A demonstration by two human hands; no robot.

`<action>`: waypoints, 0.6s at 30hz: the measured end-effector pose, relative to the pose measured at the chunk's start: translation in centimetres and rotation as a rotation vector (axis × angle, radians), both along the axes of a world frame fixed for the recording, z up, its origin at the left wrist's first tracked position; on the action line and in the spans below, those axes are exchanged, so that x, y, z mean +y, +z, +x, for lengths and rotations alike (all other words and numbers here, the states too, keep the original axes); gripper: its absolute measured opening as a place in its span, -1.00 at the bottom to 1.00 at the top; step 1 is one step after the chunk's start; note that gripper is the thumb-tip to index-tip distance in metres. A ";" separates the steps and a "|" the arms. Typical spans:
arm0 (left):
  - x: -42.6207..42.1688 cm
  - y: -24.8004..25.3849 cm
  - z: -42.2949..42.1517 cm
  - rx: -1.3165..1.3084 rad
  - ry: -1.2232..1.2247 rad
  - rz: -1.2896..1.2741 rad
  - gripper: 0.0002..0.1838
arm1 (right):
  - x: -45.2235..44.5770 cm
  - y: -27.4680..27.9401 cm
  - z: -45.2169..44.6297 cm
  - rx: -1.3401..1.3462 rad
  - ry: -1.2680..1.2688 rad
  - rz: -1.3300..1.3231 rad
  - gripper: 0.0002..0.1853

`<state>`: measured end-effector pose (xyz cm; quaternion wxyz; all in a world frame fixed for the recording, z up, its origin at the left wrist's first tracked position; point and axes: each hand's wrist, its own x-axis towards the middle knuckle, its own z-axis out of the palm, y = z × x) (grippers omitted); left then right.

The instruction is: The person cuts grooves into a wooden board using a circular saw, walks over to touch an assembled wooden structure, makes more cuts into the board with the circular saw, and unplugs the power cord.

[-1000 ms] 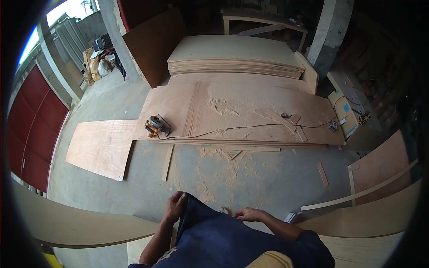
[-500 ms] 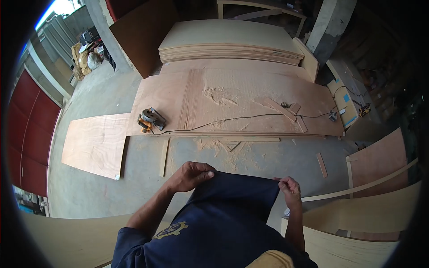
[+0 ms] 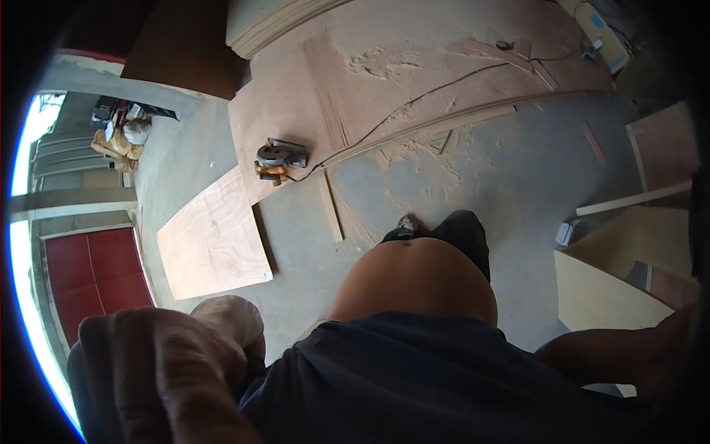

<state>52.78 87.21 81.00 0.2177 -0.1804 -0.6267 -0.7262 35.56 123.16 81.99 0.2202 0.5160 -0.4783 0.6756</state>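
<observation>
Navy-blue cloth shirt, cut off by the view, leaves the person's belly bare. Left of this shirt, the left hand has its fingers curled together; whether they clamp the cloth is hidden. Right of it, the right arm goes into shadow, so I cannot tell the right hand's state. Ahead-left of the shirt, a small white label on the flat pale plywood sheet cannot be read.

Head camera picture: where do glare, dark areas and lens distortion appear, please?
Head view: wide-angle distortion, with black corners; head view: white glare with a blue fringe along the far left edge; head view: the near left hand and the dark shirt lie mostly in shade, while the circular saw looks fairly clear.
</observation>
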 end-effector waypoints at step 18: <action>-11.0 -43.8 -0.9 -1.039 -0.269 -0.945 -0.66 | -7.4 -42.0 -4.3 -0.757 0.156 1.488 -0.70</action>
